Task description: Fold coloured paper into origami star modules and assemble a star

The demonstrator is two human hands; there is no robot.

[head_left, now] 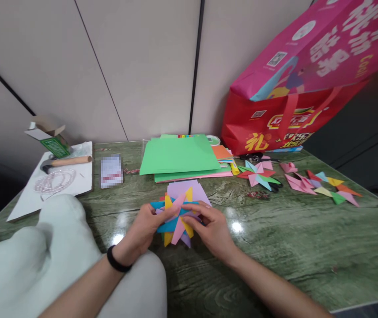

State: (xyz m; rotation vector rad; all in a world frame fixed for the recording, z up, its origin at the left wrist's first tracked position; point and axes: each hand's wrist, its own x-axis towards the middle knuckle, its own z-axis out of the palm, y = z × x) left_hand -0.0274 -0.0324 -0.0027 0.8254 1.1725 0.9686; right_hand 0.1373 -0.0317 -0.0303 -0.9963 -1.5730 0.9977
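Between my two hands is a folded paper star (179, 221) with pink, yellow, blue and purple points. My left hand (147, 225) grips its left side, the thumb lying over the front. On the right side, my right hand (213, 225) pinches the points between thumb and fingers. The star hangs above the near part of the table, and my fingers hide parts of it. Just behind it lie sheets of purple paper (190, 189).
A stack of green paper (180, 154) lies against the wall. To its right are a yellow glue stick (234, 168), a finished paper star (258, 174), another multicoloured star (336, 187) and red gift bags (258, 123). A hammer (71, 161), beads (54, 181) and a small box (54, 143) sit left.
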